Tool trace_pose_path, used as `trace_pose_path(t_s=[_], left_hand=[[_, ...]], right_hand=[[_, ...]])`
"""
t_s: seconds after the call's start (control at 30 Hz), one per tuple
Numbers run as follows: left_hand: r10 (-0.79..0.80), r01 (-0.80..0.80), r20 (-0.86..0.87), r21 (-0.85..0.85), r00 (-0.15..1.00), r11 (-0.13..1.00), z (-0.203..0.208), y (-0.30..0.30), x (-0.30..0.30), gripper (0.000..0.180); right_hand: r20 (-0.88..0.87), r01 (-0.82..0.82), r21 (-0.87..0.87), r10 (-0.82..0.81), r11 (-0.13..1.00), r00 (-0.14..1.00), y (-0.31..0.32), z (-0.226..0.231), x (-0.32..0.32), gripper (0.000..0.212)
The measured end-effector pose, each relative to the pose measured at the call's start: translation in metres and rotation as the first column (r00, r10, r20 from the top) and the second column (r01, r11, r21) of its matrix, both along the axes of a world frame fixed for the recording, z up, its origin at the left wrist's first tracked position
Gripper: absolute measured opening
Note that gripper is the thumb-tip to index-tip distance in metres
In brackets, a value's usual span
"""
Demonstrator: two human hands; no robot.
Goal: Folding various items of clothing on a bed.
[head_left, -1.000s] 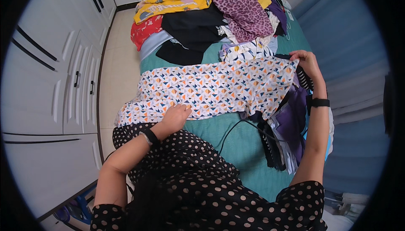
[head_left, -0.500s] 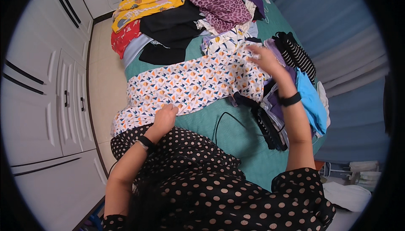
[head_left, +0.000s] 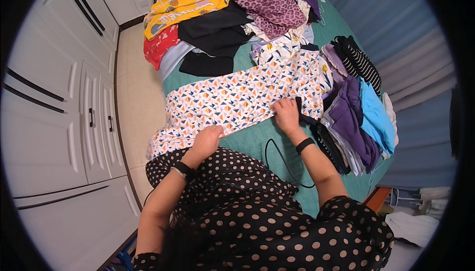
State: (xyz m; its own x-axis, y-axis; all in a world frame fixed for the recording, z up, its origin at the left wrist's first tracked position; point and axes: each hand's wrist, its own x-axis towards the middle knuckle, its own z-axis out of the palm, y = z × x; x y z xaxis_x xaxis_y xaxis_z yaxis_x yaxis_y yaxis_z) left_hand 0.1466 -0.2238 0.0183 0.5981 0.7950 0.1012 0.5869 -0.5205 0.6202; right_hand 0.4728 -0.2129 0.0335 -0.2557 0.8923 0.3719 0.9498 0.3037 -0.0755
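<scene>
A white garment (head_left: 237, 90) with a print of small orange, blue and teal triangles lies stretched out on the green bedspread (head_left: 252, 140), flattened into a long strip. Its left end reaches over the polka-dot clothing on my lap. My left hand (head_left: 207, 142) is closed on the garment's near edge, toward the left. Farther right along that same edge, my right hand (head_left: 288, 115) has its fingers curled onto the fabric, beside a dark navy part. What the fingertips pinch is partly hidden.
A stack of folded clothes (head_left: 349, 122), purple and bright blue among them, stands at the right. Beyond lies a loose heap with a yellow printed garment (head_left: 188, 3) and a leopard-print one (head_left: 267, 1). A black cord (head_left: 271, 159) curves across the bed. White cabinets (head_left: 49, 137) line the left.
My right hand has come down and left from the garment's far right part to its near edge. The right part now lies flatter. My left hand stays on the near edge.
</scene>
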Motion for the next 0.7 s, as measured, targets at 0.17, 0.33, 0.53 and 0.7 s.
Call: trace_pose_path(t_s=[0.17, 0.33, 0.53, 0.7], left_hand=[[0.095, -0.07, -0.181, 0.142, 0.979, 0.987, -0.005, 0.008, -0.04, 0.014], [0.292, -0.24, -0.174, 0.271, 0.94, 0.932, -0.011, 0.013, -0.107, 0.022], [0.443, -0.382, -0.101, 0.36, 0.891, 0.851, 0.006, 0.003, -0.158, 0.03], [0.564, -0.51, -0.081, 0.338, 0.822, 0.791, -0.009, -0.012, -0.189, 0.025]], right_hand=[[0.028, 0.089, 0.104, -0.093, 0.991, 0.995, 0.004, 0.017, 0.022, 0.019], [-0.012, 0.121, 0.119, -0.12, 0.986, 0.993, 0.0, 0.034, 0.029, 0.024], [-0.059, 0.171, 0.11, -0.165, 0.979, 0.985, -0.009, 0.054, 0.032, 0.033], [-0.056, 0.187, 0.128, -0.181, 0.974, 0.982, -0.013, 0.064, 0.028, 0.038]])
